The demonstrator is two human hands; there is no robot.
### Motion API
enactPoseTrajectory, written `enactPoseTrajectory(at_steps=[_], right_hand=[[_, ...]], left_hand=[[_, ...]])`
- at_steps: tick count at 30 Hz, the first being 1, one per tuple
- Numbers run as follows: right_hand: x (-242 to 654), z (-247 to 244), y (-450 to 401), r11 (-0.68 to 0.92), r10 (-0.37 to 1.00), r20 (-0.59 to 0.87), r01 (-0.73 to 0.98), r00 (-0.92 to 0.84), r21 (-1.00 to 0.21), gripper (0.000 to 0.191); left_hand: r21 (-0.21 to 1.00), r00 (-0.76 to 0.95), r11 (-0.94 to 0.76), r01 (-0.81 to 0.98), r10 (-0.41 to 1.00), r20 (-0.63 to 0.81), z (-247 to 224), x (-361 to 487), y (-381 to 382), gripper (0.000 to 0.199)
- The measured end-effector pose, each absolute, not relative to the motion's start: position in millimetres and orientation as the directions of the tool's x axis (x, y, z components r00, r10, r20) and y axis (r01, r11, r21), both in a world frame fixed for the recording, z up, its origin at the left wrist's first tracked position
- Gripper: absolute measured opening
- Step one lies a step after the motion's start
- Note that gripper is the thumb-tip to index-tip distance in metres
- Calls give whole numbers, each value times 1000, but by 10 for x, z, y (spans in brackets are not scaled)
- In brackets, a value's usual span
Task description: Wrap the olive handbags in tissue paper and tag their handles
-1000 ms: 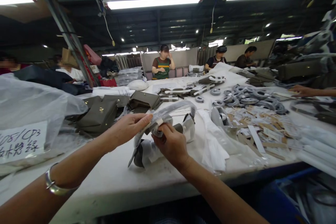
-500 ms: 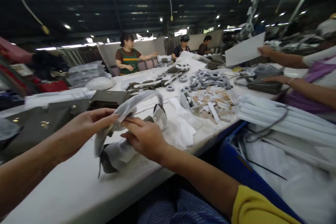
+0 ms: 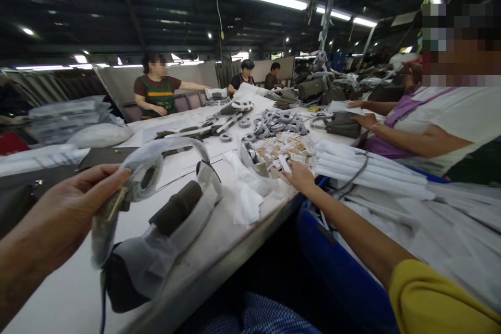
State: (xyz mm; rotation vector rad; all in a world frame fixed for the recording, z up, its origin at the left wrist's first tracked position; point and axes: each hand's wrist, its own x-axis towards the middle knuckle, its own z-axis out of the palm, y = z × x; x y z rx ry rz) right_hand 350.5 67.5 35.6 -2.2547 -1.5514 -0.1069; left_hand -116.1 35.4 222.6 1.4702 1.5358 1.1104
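Observation:
My left hand (image 3: 78,203) is closed on the bag handle (image 3: 176,143), an arched strap wrapped in whitish, see-through packing sheet. Beside the fingers hangs a coiled, wrapped strap (image 3: 147,177). Below the handle lies the dark olive handbag (image 3: 178,209), tilted on the table and partly covered with the same pale wrapping. My right hand (image 3: 300,176) is stretched far forward to the pile of small paper tags (image 3: 287,143). Its fingertips are pinched at the lower end of a white paper tag (image 3: 284,163) at the pile's near edge.
White sheets (image 3: 245,193) lie on the table (image 3: 219,240). Grey rolled straps (image 3: 277,122) are heaped behind the tags. A blue bin (image 3: 324,240) with white padding stands at right. One co-worker (image 3: 426,130) handles a bag at right; other people sit across the table.
My right hand has left the wrapped handle and moved right to the tag pile. My left hand keeps the handle. The view has turned right, and the co-worker's white sheet is lowered.

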Motion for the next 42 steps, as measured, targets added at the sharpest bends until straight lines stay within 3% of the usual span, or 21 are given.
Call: enactPoseTrajectory(at_steps=[3,6,17,22,31,37,42], right_hand=[[3601,231,778,-362,878,247,906,410,-219,44],[3613,174,833,-351,893,235,922,383,-166,35],[3753,311,752,-324,916,219,942,336,-89,26],[3651,235,750,-251,948,169,960,270,-127,26],[3752,500,809,-306,914,179,909,364,-284,34],[3694,459,854,-312,893,256,919,371,-242,29],[3660,315,804,-238,933,213,941,290,-240,17]], left_hand=[[904,-31,27,427,999,-16,2186,-1053,219,61],[899,-32,60,434,998,-51,2166,-1015,146,68],[843,-13,24,538,1000,-20,2159,-914,94,71],[863,23,6,506,1000,-21,2110,-936,96,65],[881,66,-35,472,998,4,2169,-888,55,56],[903,65,-55,426,997,30,2165,-857,4,54],[908,59,-46,416,998,24,2176,-838,-48,53]])
